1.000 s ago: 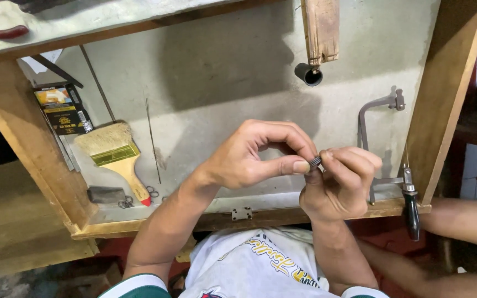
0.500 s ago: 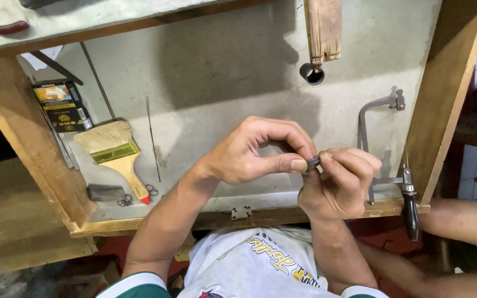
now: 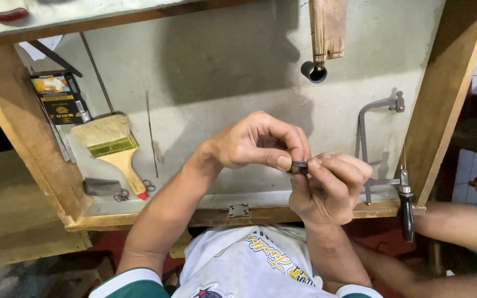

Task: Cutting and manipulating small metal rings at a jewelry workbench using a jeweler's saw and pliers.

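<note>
The left hand (image 3: 255,140) and right hand (image 3: 329,185) pinch 1 small dark metal ring (image 3: 299,164) between their fingertips, above the counter (image 3: 222,83). Each grip is narrow, closed on the ring. Risk: uneven fingertip pressure could release the ring, dropping it toward the brush (image 3: 111,149) or off the counter edge.

The small dark ring (image 3: 300,164) is mostly covered by the fingertips of both hands; its form cannot be resolved. At 12 o'clock, the wooden peg (image 3: 327,27) is cut off by the top edge. At 3 o'clock, another person's arm (image 3: 459,223) runs out of frame.
</note>
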